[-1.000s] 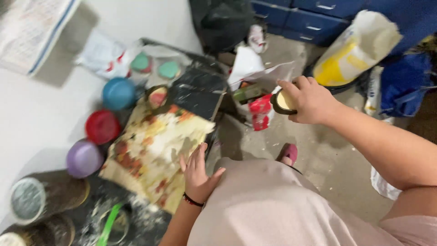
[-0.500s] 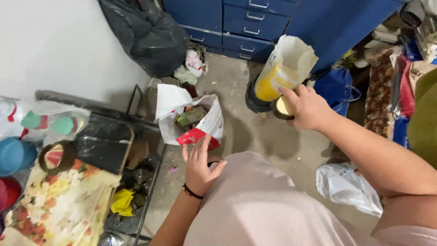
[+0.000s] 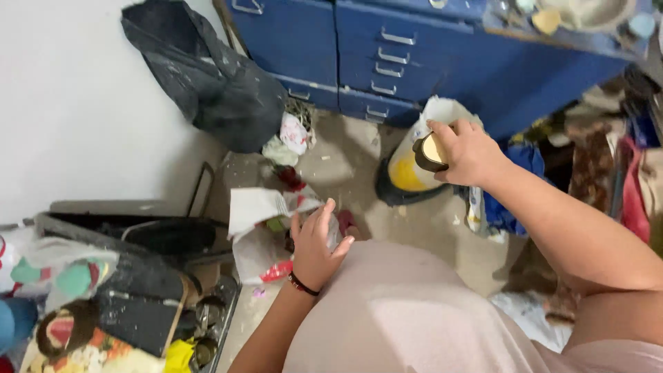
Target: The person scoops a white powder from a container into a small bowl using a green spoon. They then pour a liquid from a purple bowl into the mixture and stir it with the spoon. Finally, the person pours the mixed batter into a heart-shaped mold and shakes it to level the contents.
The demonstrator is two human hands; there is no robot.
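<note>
Right hand [image 3: 469,153] out over the floor, fingers wrapped round a small dark round container [image 3: 431,152] with a pale yellowish face. That flat round face turns left, back toward the person, so its short axis lies roughly level; it sits above the white and yellow bag [image 3: 414,162].

Left hand [image 3: 314,242] low against the belly, fingers spread and loosely bent, holding nothing. A dark band at the wrist. It hangs just above the white bag with red print [image 3: 259,235], which gapes open on the floor with scraps inside.

Packages: white and yellow bag stands upright, mouth open, near the blue drawer cabinet [image 3: 387,55]. Black sack [image 3: 207,83] slumps against the white wall, crumpled paper at its foot. A blue bag [image 3: 514,186] lies right of the yellow one. Label details too blurred to tell.

Lower left: cluttered metal rack [image 3: 138,276] with a black tray.
</note>
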